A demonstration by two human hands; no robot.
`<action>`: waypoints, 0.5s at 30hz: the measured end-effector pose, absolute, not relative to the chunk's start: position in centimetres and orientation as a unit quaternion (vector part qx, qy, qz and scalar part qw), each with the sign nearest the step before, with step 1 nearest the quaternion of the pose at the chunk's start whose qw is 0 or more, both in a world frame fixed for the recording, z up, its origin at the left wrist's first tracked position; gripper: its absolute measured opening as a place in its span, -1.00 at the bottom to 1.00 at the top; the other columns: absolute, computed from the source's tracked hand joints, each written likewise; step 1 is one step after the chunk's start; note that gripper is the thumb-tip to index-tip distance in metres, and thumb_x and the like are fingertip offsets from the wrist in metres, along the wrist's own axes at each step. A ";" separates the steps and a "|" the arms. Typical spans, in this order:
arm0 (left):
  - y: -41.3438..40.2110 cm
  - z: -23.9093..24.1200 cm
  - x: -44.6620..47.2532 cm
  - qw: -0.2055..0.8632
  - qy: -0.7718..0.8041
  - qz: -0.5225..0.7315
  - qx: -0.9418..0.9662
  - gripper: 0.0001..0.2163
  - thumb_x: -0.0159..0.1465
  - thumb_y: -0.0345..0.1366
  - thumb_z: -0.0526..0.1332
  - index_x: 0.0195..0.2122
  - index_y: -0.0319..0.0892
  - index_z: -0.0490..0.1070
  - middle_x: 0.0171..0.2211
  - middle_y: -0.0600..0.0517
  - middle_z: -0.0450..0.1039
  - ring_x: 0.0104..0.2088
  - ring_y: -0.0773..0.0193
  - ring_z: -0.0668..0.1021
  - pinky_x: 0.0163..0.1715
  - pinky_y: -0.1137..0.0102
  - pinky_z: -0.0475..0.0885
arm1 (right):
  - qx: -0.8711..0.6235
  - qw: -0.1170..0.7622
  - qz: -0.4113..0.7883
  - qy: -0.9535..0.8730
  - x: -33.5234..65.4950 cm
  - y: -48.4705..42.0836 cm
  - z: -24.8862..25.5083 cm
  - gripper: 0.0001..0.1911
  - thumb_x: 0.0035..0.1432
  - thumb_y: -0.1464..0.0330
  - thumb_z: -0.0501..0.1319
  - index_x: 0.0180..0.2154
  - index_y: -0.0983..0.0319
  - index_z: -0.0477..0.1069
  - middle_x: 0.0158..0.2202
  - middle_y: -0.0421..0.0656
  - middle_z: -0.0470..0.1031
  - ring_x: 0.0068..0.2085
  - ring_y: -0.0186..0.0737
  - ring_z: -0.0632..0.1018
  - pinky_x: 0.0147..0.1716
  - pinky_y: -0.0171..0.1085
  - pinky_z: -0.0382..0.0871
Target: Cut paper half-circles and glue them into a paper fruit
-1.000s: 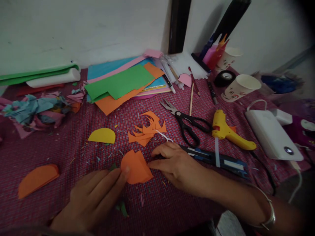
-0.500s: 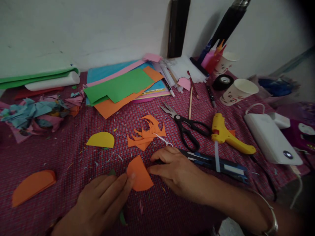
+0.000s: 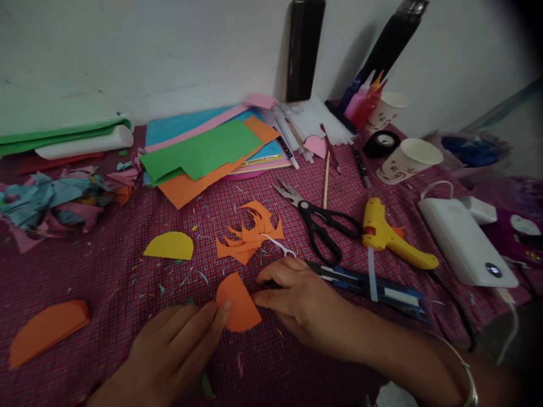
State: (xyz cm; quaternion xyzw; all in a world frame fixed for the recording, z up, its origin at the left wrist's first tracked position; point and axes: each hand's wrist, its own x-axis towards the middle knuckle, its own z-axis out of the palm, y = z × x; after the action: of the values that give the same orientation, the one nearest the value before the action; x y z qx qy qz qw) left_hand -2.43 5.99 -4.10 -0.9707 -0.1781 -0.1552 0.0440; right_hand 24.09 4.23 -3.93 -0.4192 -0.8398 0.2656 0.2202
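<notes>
An orange paper half-circle [image 3: 242, 308] lies on the checked cloth between my two hands, its straight edge facing right. My left hand [image 3: 169, 345] grips its curved left edge, fingers close together and a fingertip resting on the paper. Over at the straight edge, my right hand [image 3: 292, 294] is curled, one fingertip close against the paper. A dark gap shows between its thumb and forefinger; what is in there is hidden. Just beyond the paper are jagged orange paper scraps [image 3: 250, 237]. A yellow paper half-circle [image 3: 169, 246] sits farther left, and stacked orange half-circles [image 3: 51, 330] are at far left.
Black-handled scissors [image 3: 316, 220], a dark blue tool [image 3: 394, 294] and a yellow glue gun [image 3: 384, 232] lie to the right. Beyond them stand a paper cup [image 3: 409, 161] and a white power bank [image 3: 466, 243]. Coloured sheets [image 3: 207, 150] and a scrap pile [image 3: 55, 200] are behind.
The whole view has shifted slightly, with most things appearing a little farther left. Both hands keep nearly the same hold and place around the orange half-circle.
</notes>
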 end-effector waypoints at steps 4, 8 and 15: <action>6.1 -4.0 -2.3 0.038 -0.179 -0.167 -0.969 -0.67 0.31 -0.61 -0.05 -0.06 -0.29 0.43 -0.21 -0.04 0.52 -0.23 0.24 0.48 -0.22 0.34 0.39 | -0.423 0.221 0.274 -0.835 24.1 4.3 -3.8 -0.78 0.19 0.54 0.15 -0.18 0.25 0.53 -0.18 -0.15 0.49 -0.16 -0.19 0.42 -0.15 -0.23 0.23; 6.2 -4.1 -2.2 0.027 -0.178 -0.168 -0.969 -0.71 0.34 -0.56 -0.06 -0.10 -0.29 0.43 -0.23 -0.05 0.53 -0.28 0.24 0.49 -0.31 0.35 0.40 | -0.427 0.215 0.286 -0.830 24.1 4.4 -3.6 -0.74 0.21 0.55 0.12 -0.14 0.27 0.53 -0.18 -0.13 0.49 -0.17 -0.17 0.41 -0.14 -0.21 0.25; 5.8 -3.9 -2.9 0.001 -0.187 -0.166 -0.968 -0.74 0.32 -0.54 0.01 -0.05 -0.36 0.40 -0.16 -0.15 0.49 -0.25 0.14 0.49 -0.33 0.27 0.40 | -0.422 0.228 0.301 -0.824 24.3 4.3 -3.8 -0.74 0.24 0.53 0.09 -0.13 0.28 0.51 -0.15 -0.07 0.47 -0.13 -0.14 0.41 -0.10 -0.14 0.24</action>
State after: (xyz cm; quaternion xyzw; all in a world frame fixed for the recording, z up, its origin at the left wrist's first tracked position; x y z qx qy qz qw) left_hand -2.85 5.75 -3.87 -0.9683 -0.1867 -0.1662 0.0009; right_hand 24.33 4.30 -3.78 -0.4221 -0.8239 0.3014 0.2282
